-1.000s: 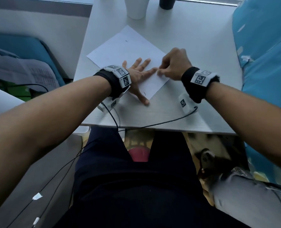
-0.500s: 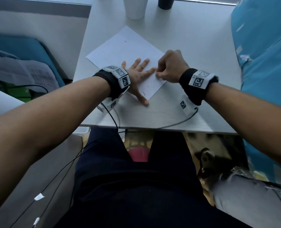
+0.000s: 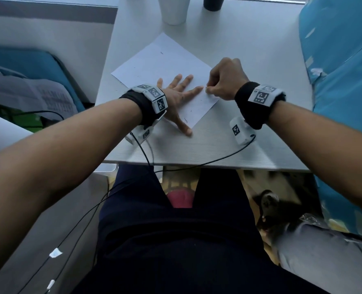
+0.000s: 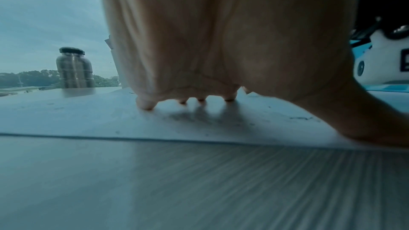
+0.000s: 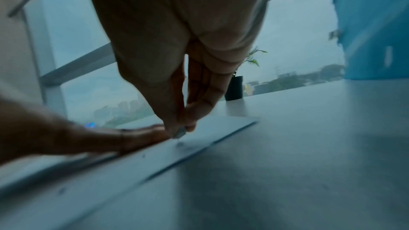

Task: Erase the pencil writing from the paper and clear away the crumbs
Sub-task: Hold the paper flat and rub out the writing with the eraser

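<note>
A white sheet of paper (image 3: 159,64) lies at an angle on the pale table (image 3: 250,56). My left hand (image 3: 177,96) presses flat on its near half with fingers spread, seen from below as fingertips (image 4: 145,103) on the paper (image 4: 88,120). My right hand (image 3: 224,79) pinches a small pale eraser (image 5: 180,133) between thumb and fingers, its tip on the paper (image 5: 210,132) near the right corner, just beside my left index finger. Dark crumbs and short pencil marks (image 3: 186,120) dot the sheet.
A white cup (image 3: 173,9) and a dark cup (image 3: 213,3) stand at the table's far edge; a dark jar (image 4: 74,69) shows in the left wrist view. A blue curtain (image 3: 341,60) hangs on the right. Cables trail over the near table edge (image 3: 197,165).
My right hand has shifted slightly right and toward me along the paper's right corner with the eraser. The left hand has stayed pressed on the sheet.
</note>
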The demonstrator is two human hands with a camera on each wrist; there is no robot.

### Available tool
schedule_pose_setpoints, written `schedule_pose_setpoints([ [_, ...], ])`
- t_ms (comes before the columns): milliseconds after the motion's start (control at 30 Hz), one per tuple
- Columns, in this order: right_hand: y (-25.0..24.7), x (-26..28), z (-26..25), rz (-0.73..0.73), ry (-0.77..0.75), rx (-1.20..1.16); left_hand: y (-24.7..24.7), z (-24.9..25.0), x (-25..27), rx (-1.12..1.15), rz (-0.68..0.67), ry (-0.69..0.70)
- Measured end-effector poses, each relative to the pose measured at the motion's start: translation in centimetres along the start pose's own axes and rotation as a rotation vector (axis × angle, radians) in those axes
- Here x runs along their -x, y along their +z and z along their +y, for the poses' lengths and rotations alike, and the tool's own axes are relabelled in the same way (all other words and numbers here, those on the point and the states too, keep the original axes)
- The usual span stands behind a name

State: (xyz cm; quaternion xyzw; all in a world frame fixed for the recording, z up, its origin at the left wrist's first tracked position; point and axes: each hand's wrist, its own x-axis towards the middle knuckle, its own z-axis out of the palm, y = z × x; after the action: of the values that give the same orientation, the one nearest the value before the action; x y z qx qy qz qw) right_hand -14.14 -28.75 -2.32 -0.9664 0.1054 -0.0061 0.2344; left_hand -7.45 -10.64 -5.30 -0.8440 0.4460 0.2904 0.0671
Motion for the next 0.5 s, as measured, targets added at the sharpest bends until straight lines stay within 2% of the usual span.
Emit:
schedule_pose_setpoints([
  [200, -0.7, -1.3, 2.0, -0.098, 0.146, -0.048, 0.0, -1.2, 0.1, -0.025, 0.041, 0.052],
  [300, -0.8, -1.3, 2.0, -0.124, 0.151, -0.063, -0.4, -1.8, 0.3, -0.131, 0.093, -0.051],
  [367, -0.7, -1.4, 1.9, -0.131, 0.137, -0.06, -1.5, -1.3, 0.6, -0.284, 0.193, -0.115],
  [433, -0.6, -1.5, 1.9, -0.131, 0.127, -0.048, -2.3, 0.2, 0.7, -0.345, 0.333, -0.058],
  [500, -0.5, -1.6, 1.8, -0.129, 0.108, -0.033, -1.6, 2.3, 0.6, -0.247, 0.345, 0.131],
])
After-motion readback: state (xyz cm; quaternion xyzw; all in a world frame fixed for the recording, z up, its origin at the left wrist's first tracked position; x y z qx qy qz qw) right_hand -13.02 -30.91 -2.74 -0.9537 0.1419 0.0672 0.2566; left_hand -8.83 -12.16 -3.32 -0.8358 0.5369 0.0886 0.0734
